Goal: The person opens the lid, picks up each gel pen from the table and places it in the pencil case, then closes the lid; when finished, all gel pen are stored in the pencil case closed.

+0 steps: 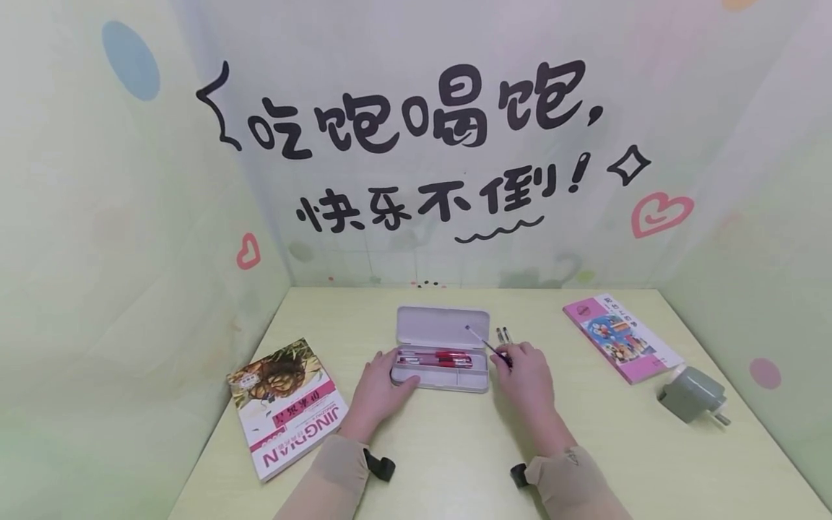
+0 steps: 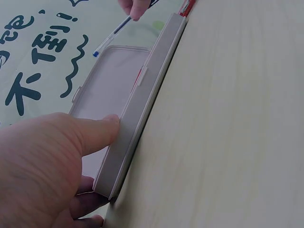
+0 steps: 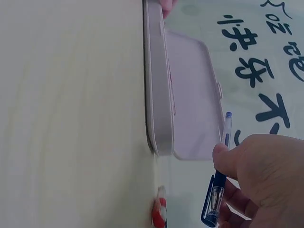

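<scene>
A pale lilac pencil case [image 1: 443,325] lies with its lid raised on the table, and several red-and-clear pens [image 1: 453,359] rest in its back compartment. My left hand [image 1: 380,390] grips the left end of the case; in the left wrist view its thumb [image 2: 102,133] lies on the front wall and its fingers curl round the end. Beside the right end, my right hand [image 1: 528,377] pinches a clear pen with a dark blue cap [image 3: 216,194] on its rear end. The pen's blue tip [image 3: 229,115] points up and leftward over the case in the head view.
More pens [image 1: 503,335] lie just behind my right hand. A book [image 1: 286,408] is at the left, and a pink book [image 1: 620,338] at the back right. Next to that sits a grey device with a small handle [image 1: 694,393]. Printed cloth walls [image 1: 422,260] border the table.
</scene>
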Action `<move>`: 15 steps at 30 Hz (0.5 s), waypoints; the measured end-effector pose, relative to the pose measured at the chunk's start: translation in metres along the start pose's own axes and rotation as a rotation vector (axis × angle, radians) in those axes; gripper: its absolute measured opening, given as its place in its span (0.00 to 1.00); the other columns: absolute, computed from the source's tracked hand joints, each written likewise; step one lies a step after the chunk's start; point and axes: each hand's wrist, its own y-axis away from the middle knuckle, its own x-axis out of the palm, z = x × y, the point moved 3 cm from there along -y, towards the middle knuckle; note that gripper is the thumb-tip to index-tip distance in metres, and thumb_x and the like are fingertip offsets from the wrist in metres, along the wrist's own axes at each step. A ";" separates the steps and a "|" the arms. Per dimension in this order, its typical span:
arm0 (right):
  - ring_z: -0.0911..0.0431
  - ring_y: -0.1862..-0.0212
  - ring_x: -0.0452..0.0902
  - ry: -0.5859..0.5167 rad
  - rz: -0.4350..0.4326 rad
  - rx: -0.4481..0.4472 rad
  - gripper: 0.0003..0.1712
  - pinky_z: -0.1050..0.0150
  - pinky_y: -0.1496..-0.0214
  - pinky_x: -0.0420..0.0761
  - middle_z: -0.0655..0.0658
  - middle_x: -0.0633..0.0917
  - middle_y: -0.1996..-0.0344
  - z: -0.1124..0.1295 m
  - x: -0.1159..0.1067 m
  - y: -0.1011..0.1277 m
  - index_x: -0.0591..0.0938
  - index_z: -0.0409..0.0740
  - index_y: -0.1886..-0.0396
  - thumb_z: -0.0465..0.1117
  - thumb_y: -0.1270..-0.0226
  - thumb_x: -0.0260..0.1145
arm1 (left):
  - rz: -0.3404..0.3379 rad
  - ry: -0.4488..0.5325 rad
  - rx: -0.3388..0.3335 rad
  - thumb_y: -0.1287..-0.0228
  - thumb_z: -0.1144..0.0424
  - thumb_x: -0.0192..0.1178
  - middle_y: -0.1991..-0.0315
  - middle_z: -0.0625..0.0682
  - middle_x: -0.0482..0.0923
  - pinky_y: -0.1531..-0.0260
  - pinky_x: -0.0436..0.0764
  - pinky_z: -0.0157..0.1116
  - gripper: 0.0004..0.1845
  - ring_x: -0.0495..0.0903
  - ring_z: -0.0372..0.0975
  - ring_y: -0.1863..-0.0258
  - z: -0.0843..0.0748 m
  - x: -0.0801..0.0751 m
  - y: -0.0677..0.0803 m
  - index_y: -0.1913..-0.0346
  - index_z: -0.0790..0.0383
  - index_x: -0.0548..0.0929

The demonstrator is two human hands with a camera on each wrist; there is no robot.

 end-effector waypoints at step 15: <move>0.45 0.47 0.82 0.211 0.125 -0.259 0.08 0.45 0.46 0.84 0.47 0.90 0.53 0.065 0.046 -0.023 0.93 0.54 0.53 0.48 0.26 0.77 | 0.003 -0.003 0.007 0.28 0.40 0.69 0.20 0.65 0.73 0.11 0.59 0.65 0.45 0.62 0.64 0.14 0.004 0.001 -0.002 0.18 0.64 0.71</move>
